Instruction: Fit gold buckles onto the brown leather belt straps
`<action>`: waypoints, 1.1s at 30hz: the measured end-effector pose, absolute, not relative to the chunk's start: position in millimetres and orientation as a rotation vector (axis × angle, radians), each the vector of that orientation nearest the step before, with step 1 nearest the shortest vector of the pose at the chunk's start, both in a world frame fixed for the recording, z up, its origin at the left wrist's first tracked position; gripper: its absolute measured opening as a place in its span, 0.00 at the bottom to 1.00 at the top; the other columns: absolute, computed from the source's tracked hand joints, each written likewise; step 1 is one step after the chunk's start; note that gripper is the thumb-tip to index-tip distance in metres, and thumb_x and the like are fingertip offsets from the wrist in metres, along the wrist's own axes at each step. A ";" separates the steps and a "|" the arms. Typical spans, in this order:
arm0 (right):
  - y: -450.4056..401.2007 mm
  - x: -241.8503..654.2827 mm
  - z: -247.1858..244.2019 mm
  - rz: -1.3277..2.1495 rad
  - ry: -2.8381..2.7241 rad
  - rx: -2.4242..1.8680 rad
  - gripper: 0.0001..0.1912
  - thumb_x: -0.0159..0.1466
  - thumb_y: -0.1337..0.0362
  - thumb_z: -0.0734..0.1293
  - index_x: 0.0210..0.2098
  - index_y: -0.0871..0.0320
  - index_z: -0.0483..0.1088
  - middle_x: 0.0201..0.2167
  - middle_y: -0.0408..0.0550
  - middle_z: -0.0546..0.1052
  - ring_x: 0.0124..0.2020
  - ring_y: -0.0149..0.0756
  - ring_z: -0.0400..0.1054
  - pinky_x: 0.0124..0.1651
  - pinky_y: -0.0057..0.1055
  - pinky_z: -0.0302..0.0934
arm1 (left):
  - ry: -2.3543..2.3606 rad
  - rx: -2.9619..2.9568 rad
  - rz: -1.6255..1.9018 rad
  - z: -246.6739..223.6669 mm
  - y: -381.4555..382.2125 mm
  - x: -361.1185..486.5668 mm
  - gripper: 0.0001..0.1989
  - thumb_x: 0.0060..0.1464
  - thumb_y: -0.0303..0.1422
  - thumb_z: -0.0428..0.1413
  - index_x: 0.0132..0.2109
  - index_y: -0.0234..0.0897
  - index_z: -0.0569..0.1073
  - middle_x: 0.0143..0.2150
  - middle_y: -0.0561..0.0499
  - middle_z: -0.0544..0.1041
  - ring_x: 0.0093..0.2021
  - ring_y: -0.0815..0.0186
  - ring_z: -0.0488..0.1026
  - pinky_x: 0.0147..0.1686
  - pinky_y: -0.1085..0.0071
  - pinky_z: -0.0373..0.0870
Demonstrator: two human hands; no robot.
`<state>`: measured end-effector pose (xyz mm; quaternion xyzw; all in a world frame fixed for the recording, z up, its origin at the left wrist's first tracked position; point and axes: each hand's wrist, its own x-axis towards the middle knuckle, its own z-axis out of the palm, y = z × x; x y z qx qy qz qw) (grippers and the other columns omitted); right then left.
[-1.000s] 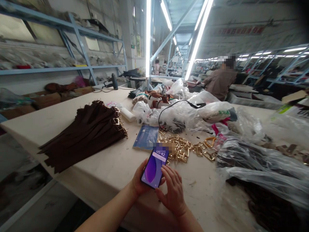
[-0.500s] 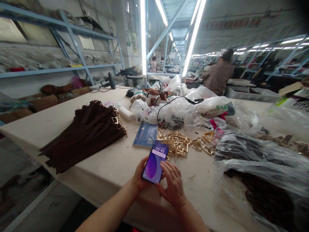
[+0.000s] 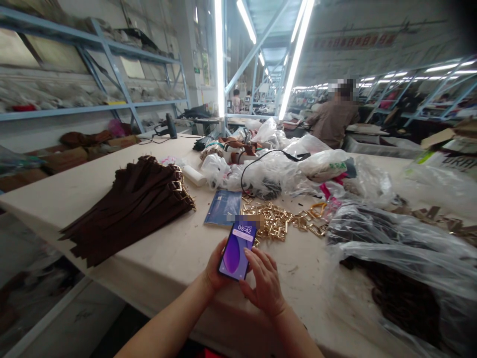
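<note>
One phone [image 3: 236, 253] | purple-blue screen lit | clock 05:42 | dark edges

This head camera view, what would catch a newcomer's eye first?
Probably the lit purple screen of the black-edged phone, between the left hand and right hand. Next, the heap of shiny gold metal buckles just beyond it, and the fanned pile of dark brown straps on the table's left side.
</note>
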<state>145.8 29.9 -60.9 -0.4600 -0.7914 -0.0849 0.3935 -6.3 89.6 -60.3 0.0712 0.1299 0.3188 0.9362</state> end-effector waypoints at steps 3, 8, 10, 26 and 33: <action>29.2 145.4 -60.2 -0.218 -2.014 -1.161 0.31 0.55 0.58 0.63 0.56 0.63 0.55 0.50 0.55 0.70 0.56 0.46 0.58 0.55 0.44 0.51 | 0.272 0.157 0.647 -60.0 90.1 -6.2 0.29 0.55 0.47 0.44 0.51 0.24 0.67 0.44 0.37 0.74 0.47 0.54 0.69 0.50 0.57 0.58; 29.1 145.2 -59.7 -0.219 -2.010 -1.155 0.31 0.56 0.58 0.62 0.57 0.63 0.54 0.50 0.56 0.70 0.56 0.45 0.58 0.55 0.43 0.51 | 0.268 0.143 0.638 -57.5 90.4 -5.7 0.29 0.55 0.47 0.44 0.50 0.24 0.67 0.44 0.37 0.74 0.46 0.54 0.70 0.51 0.58 0.58; 29.2 145.4 -60.0 -0.213 -2.009 -1.155 0.31 0.56 0.58 0.62 0.57 0.62 0.54 0.50 0.56 0.70 0.56 0.45 0.58 0.55 0.43 0.51 | 0.265 0.144 0.637 -57.6 90.5 -5.5 0.29 0.55 0.47 0.44 0.51 0.24 0.67 0.44 0.37 0.74 0.46 0.54 0.70 0.51 0.58 0.58; 28.5 146.1 -59.6 -0.179 -2.025 -1.159 0.30 0.56 0.60 0.62 0.56 0.63 0.55 0.49 0.55 0.70 0.56 0.45 0.58 0.54 0.43 0.51 | 0.300 0.188 0.650 -59.0 90.3 -5.5 0.29 0.55 0.46 0.45 0.52 0.23 0.66 0.44 0.36 0.74 0.47 0.53 0.70 0.51 0.58 0.57; 28.5 145.8 -59.3 -0.184 -2.015 -1.157 0.30 0.57 0.60 0.61 0.57 0.61 0.54 0.49 0.55 0.71 0.55 0.45 0.59 0.54 0.43 0.52 | 0.292 0.190 0.645 -57.4 89.8 -5.2 0.30 0.55 0.46 0.45 0.53 0.23 0.65 0.45 0.36 0.74 0.47 0.54 0.70 0.51 0.59 0.57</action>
